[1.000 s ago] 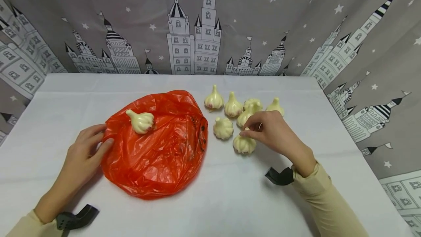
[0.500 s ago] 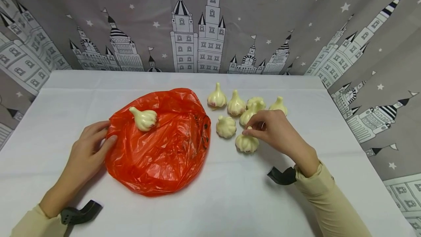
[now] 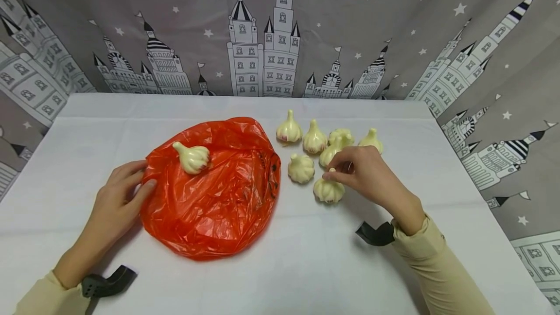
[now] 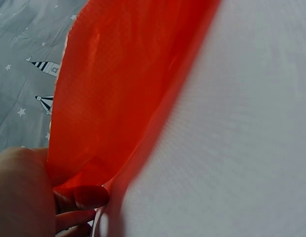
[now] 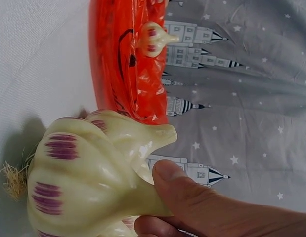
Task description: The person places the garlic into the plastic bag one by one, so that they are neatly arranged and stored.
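A red plastic bag (image 3: 210, 208) lies puffed out on the table, with one glossy cream garlic bulb (image 3: 192, 158) on top of it. My left hand (image 3: 115, 201) holds the bag's left edge; in the left wrist view its thumb and fingers pinch the red film (image 4: 108, 94). To the right of the bag, my right hand (image 3: 369, 174) pinches the stem of another garlic bulb (image 3: 329, 191). Close up in the right wrist view, that bulb (image 5: 83, 182) has purple streaks and a tuft of roots. Whether it touches the table cannot be told.
Several more garlic bulbs stand beyond and left of the right hand, among them one near the bag (image 3: 301, 168) and one at the back (image 3: 288, 128). Behind the white-covered table (image 3: 280, 276) hangs a grey curtain (image 3: 175, 47) printed with castles.
The head view has shifted slightly since the earliest frame. Both hands keep their holds on the bag edge and the garlic bulb, with no clear movement.
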`<state>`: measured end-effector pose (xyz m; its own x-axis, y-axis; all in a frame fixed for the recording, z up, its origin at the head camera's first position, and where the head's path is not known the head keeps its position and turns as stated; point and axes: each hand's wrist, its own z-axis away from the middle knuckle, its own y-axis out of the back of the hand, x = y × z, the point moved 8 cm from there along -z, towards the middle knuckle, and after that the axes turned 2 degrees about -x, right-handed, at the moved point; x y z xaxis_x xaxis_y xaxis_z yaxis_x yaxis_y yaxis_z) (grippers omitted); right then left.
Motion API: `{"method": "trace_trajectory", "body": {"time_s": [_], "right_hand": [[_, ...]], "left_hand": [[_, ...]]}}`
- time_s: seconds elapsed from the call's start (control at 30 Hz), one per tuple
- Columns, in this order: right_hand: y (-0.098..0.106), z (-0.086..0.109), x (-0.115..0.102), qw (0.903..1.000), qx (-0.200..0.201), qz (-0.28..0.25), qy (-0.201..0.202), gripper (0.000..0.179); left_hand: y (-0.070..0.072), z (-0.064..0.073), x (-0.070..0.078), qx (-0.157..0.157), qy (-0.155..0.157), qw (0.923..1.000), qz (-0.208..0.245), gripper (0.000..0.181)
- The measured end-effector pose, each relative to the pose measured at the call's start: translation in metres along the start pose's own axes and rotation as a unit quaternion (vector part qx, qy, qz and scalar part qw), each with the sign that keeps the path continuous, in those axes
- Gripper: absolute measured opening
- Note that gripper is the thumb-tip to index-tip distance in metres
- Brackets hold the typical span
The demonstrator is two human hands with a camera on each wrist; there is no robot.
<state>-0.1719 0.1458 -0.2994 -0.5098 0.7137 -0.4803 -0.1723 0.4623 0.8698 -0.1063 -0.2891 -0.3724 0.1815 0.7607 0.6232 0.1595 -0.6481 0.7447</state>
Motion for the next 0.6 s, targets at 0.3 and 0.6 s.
{"method": "trace_trajectory", "body": {"time_s": [0.3,0.6], "right_hand": [[0.016,0.005,-0.007,0.9997,0.026,0.005,0.004,0.010],[0.021,0.005,-0.013,0.9991,0.041,0.005,0.010,0.011]], "left_hand": [[0.000,-0.001,-0.001,0.002,-0.002,1.0000,-0.004,0.035],[0.001,-0.001,-0.002,0.003,-0.003,1.0000,-0.003,0.035]]}}
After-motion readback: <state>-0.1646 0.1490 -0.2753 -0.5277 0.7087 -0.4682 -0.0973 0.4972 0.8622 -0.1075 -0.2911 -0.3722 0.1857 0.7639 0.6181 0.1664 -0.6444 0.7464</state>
